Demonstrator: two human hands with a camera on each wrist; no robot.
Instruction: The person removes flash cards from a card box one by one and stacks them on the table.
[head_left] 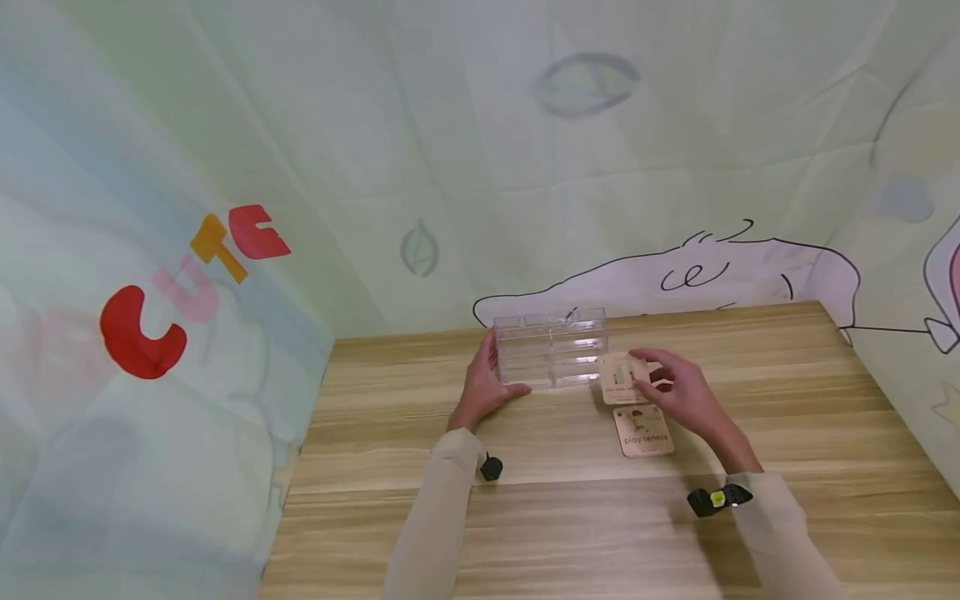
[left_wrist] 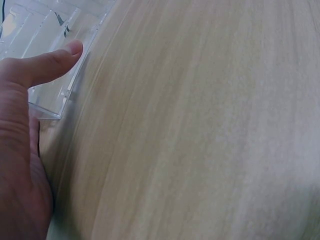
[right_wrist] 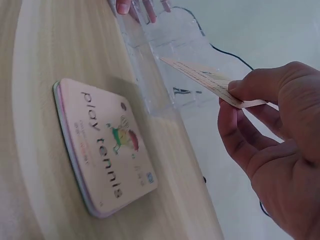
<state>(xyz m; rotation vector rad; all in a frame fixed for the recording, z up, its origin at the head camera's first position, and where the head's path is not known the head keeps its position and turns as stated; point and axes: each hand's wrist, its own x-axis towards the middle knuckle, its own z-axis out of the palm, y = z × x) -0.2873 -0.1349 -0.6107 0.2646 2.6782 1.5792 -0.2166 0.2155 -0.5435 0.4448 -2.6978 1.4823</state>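
Observation:
A clear plastic compartment box (head_left: 551,350), divided into rows and two columns, stands near the table's back edge. My left hand (head_left: 482,385) holds its left side, the thumb (left_wrist: 55,65) bent over the front and the fingers partly hidden behind the side wall. Between thumb and fingertips, my right hand (head_left: 684,392) pinches a picture card (head_left: 618,385) at its right edge. This card is raised and tilted by the box's front right corner; its small print is too blurred to read. Below it lies a small stack of rounded cards (right_wrist: 112,150), the top one reading "play tennis".
The wood-grain table (head_left: 555,517) ends at a printed fabric backdrop (head_left: 480,167) behind and to the left. Red, pink and orange letters (head_left: 142,333) mark the left cloth. A dark device sits on each wrist, the right one (head_left: 718,499) with a yellow spot.

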